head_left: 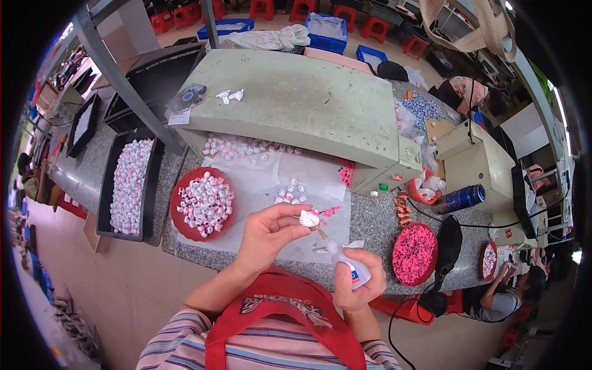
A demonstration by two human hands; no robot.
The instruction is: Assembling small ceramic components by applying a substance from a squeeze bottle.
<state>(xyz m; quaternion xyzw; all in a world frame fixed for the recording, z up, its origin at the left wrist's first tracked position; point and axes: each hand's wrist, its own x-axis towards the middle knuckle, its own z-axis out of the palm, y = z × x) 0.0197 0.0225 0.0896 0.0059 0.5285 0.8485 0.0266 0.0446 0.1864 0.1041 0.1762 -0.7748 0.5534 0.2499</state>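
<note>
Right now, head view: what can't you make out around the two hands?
- Small white piece: left hand fingertips cover part; too small for detail.
- Glue bottle: right hand wraps its lower body; whether the nozzle touches the piece is unclear.
- Tiny pink bits past the piece: too small to identify.
- Black tray of white pieces: contents blur together.

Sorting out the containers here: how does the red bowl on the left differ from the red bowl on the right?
The left red bowl holds white pieces with pink marks; the right red bowl holds small, all-pink bits. The left bowl sits on white paper; the right bowl sits on the bare speckled counter. Both are round, red and well filled.
</note>
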